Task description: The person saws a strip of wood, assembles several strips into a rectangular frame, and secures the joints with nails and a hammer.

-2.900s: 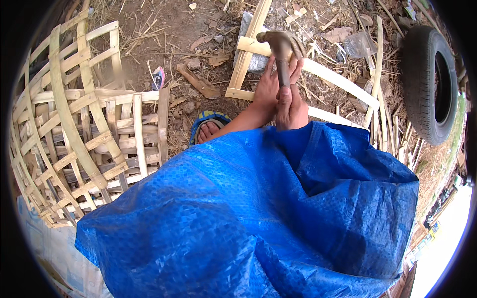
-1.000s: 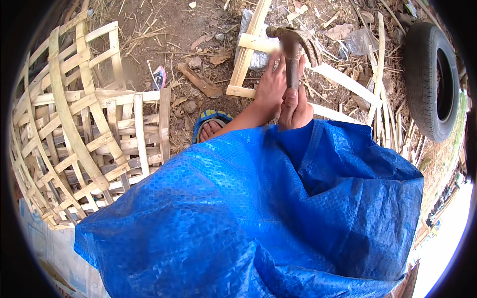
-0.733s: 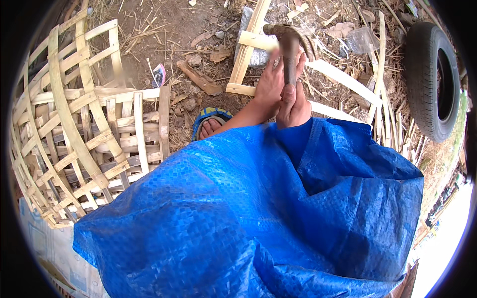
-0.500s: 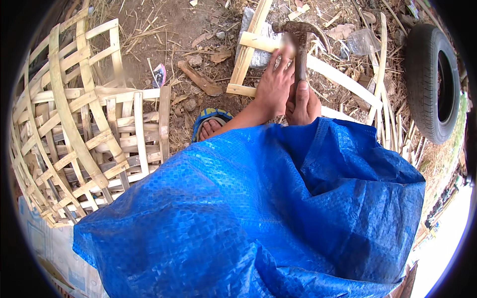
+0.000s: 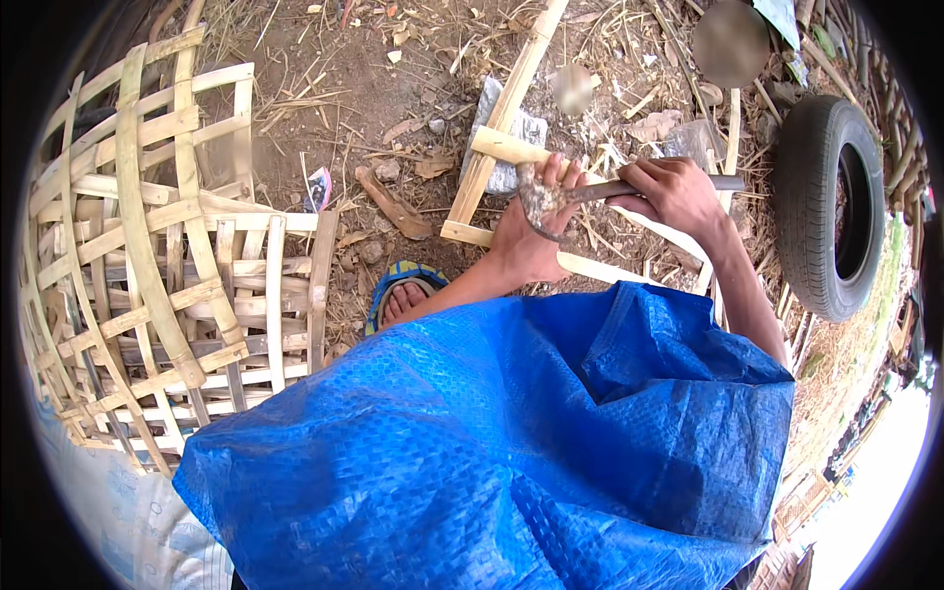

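Note:
My right hand (image 5: 674, 192) grips the handle of a rusty claw hammer (image 5: 703, 185), which lies nearly level with its head to the left. Behind the hammer head, my left hand (image 5: 526, 241) reaches up and holds a pale bamboo strip (image 5: 506, 146); the head hides part of its palm and fingers. The strip crosses a straight bamboo slat (image 5: 474, 187) of an open frame. A grey block (image 5: 529, 133) lies on the ground beneath that crossing.
Blue woven plastic sheeting (image 5: 472, 423) covers my lap. A woven bamboo lattice (image 5: 128, 226) stands at left, a tyre (image 5: 811, 206) at right. My sandalled foot (image 5: 403, 295) is near the left forearm. Dry leaves and wood scraps, including a brown piece (image 5: 393, 204), litter the soil.
The hammer has swung from upright to nearly level, its head now lower and over my left hand. My right hand has moved to the right and its forearm has come into view.

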The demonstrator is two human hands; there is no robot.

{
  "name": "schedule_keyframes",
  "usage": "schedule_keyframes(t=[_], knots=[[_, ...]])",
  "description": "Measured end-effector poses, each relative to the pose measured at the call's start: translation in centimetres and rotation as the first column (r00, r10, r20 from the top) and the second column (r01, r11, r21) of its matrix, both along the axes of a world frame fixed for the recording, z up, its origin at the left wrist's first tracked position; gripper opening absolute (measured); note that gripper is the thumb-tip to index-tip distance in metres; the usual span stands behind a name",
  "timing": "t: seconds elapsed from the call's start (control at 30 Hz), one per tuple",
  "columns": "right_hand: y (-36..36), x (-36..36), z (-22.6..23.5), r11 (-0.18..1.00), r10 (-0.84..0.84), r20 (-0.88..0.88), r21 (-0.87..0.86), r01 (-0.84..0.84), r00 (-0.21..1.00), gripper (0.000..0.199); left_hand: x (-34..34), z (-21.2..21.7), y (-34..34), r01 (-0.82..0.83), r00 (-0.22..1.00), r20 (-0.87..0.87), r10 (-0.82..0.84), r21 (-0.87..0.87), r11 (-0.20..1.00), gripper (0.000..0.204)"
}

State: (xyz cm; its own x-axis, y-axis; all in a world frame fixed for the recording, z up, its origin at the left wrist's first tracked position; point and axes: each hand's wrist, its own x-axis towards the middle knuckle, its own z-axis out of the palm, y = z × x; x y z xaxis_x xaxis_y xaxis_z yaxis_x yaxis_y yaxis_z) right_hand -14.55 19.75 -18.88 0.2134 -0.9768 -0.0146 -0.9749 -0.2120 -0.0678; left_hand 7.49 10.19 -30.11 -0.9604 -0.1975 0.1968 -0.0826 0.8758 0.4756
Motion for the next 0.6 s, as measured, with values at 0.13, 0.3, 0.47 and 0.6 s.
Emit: schedule_keyframes(t=[0.13,0.3,0.47,0.6], knots=[[-4.4,-2.3,-0.9,0.964,0.264,-0.206,0.099,-0.248,0.942,0.047,0.2,0.8,-0.4,0.033,0.995,0.091,-0.037,0.049,0.998,0.127],[-10.5,-2.5,3.3,0.941,0.336,-0.199,0.119,-0.317,0.921,0.044,0.5,0.9,-0.3,0.033,0.959,0.280,-0.047,0.055,0.998,0.135],[-13.8,-2.1,7.0,0.855,0.497,-0.219,0.285,-0.433,0.840,0.040,0.5,1.2,-0.7,0.022,0.977,0.211,-0.033,0.055,0.998,0.137],[-15.2,-1.9,6.9,0.863,0.487,-0.342,0.327,-0.384,0.804,0.040,0.0,2.3,-0.7,0.105,0.916,0.382,-0.122,0.066,0.992,0.140]])
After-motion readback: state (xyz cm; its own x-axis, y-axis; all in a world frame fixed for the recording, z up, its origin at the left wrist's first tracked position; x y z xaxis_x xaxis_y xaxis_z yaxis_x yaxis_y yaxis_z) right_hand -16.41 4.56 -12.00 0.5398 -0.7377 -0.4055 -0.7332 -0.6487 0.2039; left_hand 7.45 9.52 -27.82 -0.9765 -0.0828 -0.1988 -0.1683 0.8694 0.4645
